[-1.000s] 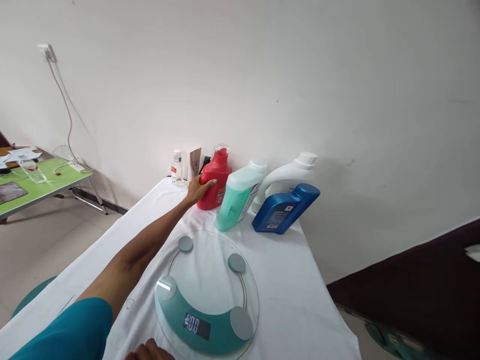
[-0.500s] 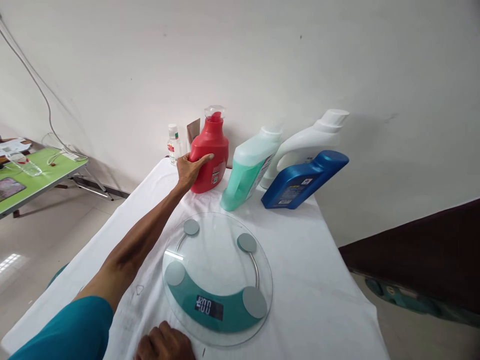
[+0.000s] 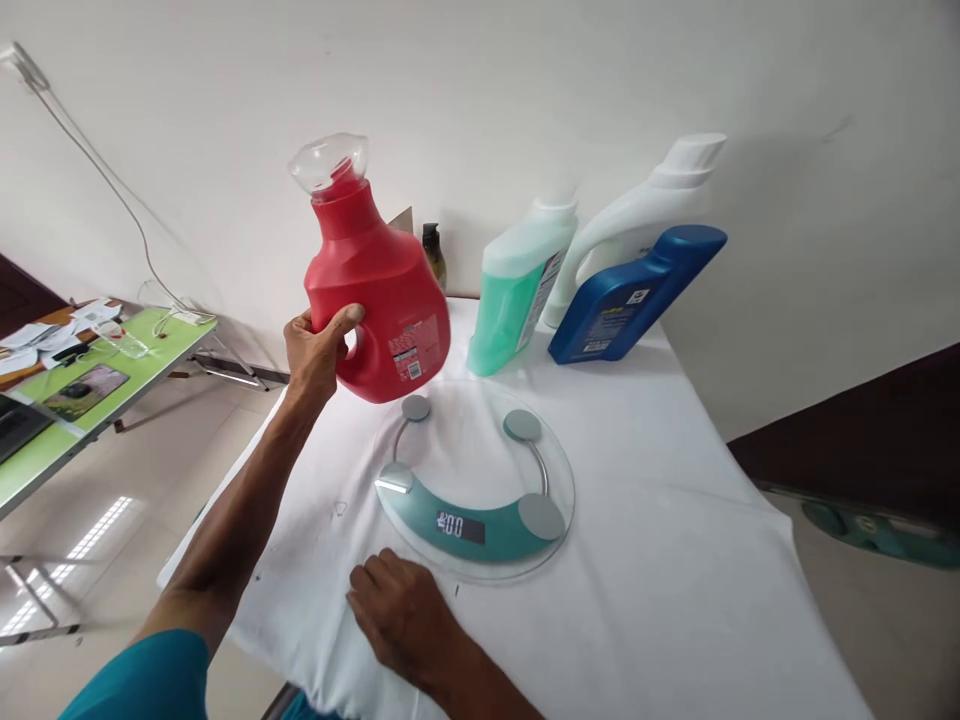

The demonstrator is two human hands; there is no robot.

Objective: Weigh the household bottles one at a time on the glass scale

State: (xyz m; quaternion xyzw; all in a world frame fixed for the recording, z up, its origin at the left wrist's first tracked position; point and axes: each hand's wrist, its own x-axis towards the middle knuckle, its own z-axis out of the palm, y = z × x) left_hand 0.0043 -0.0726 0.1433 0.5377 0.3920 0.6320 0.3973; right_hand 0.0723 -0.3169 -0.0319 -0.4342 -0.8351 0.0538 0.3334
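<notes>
My left hand (image 3: 319,350) grips the handle of a red detergent bottle (image 3: 375,290) with a clear cap, holding it tilted in the air above the far left rim of a round glass scale (image 3: 480,480). The scale lies on the white-covered table (image 3: 675,560) and its display reads 0.0. My right hand (image 3: 401,610) rests flat on the cloth just in front of the scale, fingers loosely curled, holding nothing.
Against the wall stand a mint-green bottle (image 3: 521,285), a white bottle (image 3: 645,215) and a blue bottle (image 3: 634,295), all leaning. A small dark bottle (image 3: 433,255) sits behind the red one. A green side table (image 3: 90,385) with papers is at left.
My left hand has lifted the red bottle off the table's back edge and brought it toward me, over the scale. My right hand has come further into view on the cloth.
</notes>
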